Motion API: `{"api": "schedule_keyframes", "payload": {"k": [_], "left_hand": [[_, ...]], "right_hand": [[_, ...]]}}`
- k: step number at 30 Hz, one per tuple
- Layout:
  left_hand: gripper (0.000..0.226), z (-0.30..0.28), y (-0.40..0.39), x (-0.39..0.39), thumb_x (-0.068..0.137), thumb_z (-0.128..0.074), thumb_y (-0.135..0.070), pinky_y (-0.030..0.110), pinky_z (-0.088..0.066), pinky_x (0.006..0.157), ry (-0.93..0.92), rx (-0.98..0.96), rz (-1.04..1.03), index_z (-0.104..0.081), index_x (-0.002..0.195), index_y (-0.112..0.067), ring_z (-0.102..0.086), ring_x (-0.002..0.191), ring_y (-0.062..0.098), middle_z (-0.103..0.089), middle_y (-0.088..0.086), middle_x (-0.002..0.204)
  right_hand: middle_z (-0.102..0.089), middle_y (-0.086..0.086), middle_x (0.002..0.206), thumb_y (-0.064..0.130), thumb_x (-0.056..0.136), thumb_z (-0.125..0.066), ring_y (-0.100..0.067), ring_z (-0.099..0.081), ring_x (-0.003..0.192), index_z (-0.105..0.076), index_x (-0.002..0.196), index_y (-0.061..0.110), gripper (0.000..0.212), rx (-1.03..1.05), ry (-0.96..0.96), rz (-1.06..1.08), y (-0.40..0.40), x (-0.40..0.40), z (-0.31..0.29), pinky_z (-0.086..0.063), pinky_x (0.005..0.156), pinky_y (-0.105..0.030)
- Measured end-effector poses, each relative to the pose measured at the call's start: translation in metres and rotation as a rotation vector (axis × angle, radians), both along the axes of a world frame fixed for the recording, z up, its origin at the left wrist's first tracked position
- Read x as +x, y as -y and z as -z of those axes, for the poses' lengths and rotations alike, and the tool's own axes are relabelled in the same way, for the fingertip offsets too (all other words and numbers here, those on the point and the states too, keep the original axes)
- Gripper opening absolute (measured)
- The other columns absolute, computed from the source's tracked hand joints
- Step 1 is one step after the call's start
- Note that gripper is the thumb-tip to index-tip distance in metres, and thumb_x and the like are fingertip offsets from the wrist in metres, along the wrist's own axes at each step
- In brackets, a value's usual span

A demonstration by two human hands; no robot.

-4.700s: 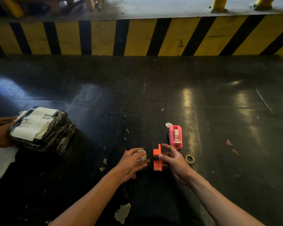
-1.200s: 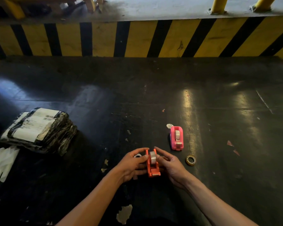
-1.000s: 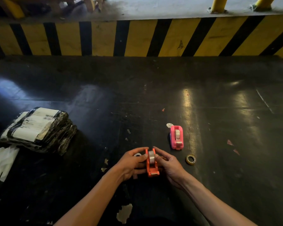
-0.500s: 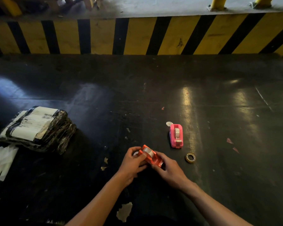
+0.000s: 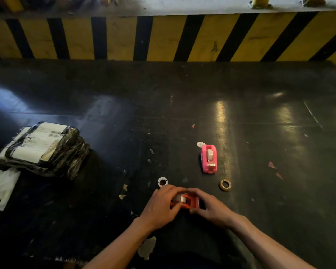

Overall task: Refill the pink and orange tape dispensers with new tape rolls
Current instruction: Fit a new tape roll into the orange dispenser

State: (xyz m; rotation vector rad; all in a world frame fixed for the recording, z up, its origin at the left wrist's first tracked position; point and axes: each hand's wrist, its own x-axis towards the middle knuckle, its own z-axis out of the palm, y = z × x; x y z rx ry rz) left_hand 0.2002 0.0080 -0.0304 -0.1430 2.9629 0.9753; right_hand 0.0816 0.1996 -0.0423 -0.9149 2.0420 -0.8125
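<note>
The orange tape dispenser lies sideways between my two hands, low in the middle, with a clear tape roll seated in it. My left hand grips its left end and my right hand grips its right end. The pink tape dispenser stands alone further back to the right, a tape roll showing in its top. A small brownish tape roll lies flat to the right of my hands. A white empty core ring lies just beyond my left hand.
A black plastic-wrapped parcel with white labels sits at the left, with white plastic beside it. A small white disc lies behind the pink dispenser. A yellow-and-black striped barrier bounds the dark surface at the back.
The orange dispenser has turned from pointing toward me to lying crosswise between my hands, and it has come lower and nearer. The white core ring, earlier under my left hand, is now uncovered.
</note>
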Motion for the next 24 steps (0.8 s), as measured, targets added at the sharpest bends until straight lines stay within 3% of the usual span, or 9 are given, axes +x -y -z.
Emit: {"api": "schedule_keyframes", "payload": {"k": [3, 6, 9, 11, 15, 18, 20, 24], "left_hand": [[0.063, 0.003, -0.002, -0.001, 0.084, -0.066, -0.051, 0.033, -0.036, 0.108, 0.066, -0.043, 0.048, -0.044, 0.142, -0.037, -0.045, 0.126, 0.003, -0.053, -0.013, 0.136], [0.062, 0.009, -0.002, 0.003, 0.085, -0.070, -0.045, 0.031, -0.038, 0.108, 0.083, -0.011, -0.011, -0.045, 0.142, -0.034, -0.049, 0.124, 0.005, -0.056, -0.011, 0.136], [0.062, 0.015, -0.004, 0.007, 0.084, -0.073, -0.042, 0.032, -0.043, 0.106, 0.072, 0.029, -0.082, -0.047, 0.140, -0.034, -0.054, 0.119, 0.004, -0.060, -0.009, 0.133], [0.062, 0.018, -0.005, 0.008, 0.082, -0.074, -0.044, 0.032, -0.046, 0.103, 0.072, 0.070, -0.123, -0.047, 0.137, -0.037, -0.058, 0.114, 0.005, -0.062, -0.009, 0.127], [0.051, 0.022, -0.003, 0.010, 0.079, -0.072, -0.050, 0.029, -0.053, 0.093, 0.066, 0.150, -0.129, -0.051, 0.125, -0.042, -0.062, 0.099, -0.002, -0.059, -0.020, 0.108], [0.048, 0.025, -0.001, 0.009, 0.077, -0.068, -0.052, 0.022, -0.056, 0.087, 0.062, 0.162, -0.135, -0.053, 0.122, -0.043, -0.063, 0.093, -0.005, -0.063, -0.015, 0.108], [0.049, 0.027, -0.001, 0.008, 0.074, -0.064, -0.056, 0.016, -0.051, 0.083, 0.054, 0.149, -0.134, -0.055, 0.120, -0.043, -0.062, 0.092, -0.004, -0.067, -0.012, 0.107], [0.046, 0.032, 0.000, 0.009, 0.074, -0.070, -0.054, 0.020, -0.049, 0.082, 0.040, 0.143, -0.134, -0.058, 0.116, -0.040, -0.058, 0.093, -0.001, -0.065, -0.021, 0.101]], "right_hand": [[-0.052, 0.012, 0.139, 0.044, 0.080, -0.070, -0.008, -0.046, 0.128, -0.025, 0.124, 0.076, 0.070, 0.032, -0.088, -0.029, 0.000, -0.001, 0.001, -0.035, 0.114, -0.044], [-0.049, 0.019, 0.140, 0.052, 0.081, -0.069, -0.005, -0.039, 0.133, -0.024, 0.130, 0.073, 0.070, 0.004, -0.147, -0.007, -0.001, -0.001, 0.000, -0.032, 0.115, -0.043], [-0.055, 0.021, 0.119, 0.052, 0.084, -0.065, 0.004, -0.049, 0.114, -0.033, 0.120, 0.074, 0.053, -0.162, -0.212, 0.158, 0.004, 0.003, -0.005, -0.046, 0.100, -0.030], [-0.059, 0.015, 0.100, 0.046, 0.086, -0.067, 0.001, -0.057, 0.096, -0.043, 0.112, 0.065, 0.041, -0.235, -0.271, 0.278, 0.012, 0.009, -0.009, -0.049, 0.085, -0.024], [-0.057, 0.014, 0.091, 0.061, 0.081, -0.062, -0.003, -0.057, 0.083, -0.047, 0.109, 0.050, 0.033, -0.150, -0.331, 0.267, 0.033, 0.029, -0.011, -0.050, 0.076, -0.023], [-0.052, 0.020, 0.084, 0.039, 0.085, -0.069, 0.001, -0.054, 0.080, -0.044, 0.102, 0.050, 0.032, -0.139, -0.329, 0.241, 0.046, 0.036, -0.012, -0.046, 0.075, -0.020], [-0.060, 0.016, 0.089, 0.022, 0.089, -0.067, -0.002, -0.059, 0.084, -0.047, 0.099, 0.045, 0.032, -0.127, -0.242, 0.259, 0.049, 0.033, -0.012, -0.049, 0.077, -0.020], [-0.064, 0.020, 0.082, 0.012, 0.089, -0.069, 0.015, -0.059, 0.076, -0.055, 0.093, 0.040, 0.032, -0.114, -0.137, 0.313, 0.038, 0.019, -0.017, -0.042, 0.067, 0.000]]}}
